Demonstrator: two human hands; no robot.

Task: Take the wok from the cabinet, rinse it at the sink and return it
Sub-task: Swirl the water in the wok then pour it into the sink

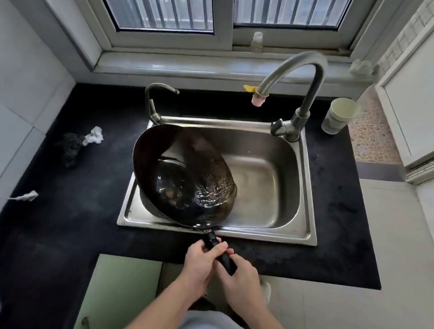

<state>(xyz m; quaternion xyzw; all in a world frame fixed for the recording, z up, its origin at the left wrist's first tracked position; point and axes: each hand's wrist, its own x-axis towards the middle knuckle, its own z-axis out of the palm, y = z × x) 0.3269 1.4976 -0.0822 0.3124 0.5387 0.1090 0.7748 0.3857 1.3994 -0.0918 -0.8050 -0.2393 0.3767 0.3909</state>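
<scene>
Both bare forearms reach forward and converge. The left hand (203, 257) curls its fingers over the wok handle (227, 264) farther forward; the right hand (243, 281) grips the handle's end just behind, the two hands close together

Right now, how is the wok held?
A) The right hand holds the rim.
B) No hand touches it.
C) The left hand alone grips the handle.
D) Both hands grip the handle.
D: the left hand and the right hand both grip the handle of the wok, which leans tilted in the sink.
</scene>
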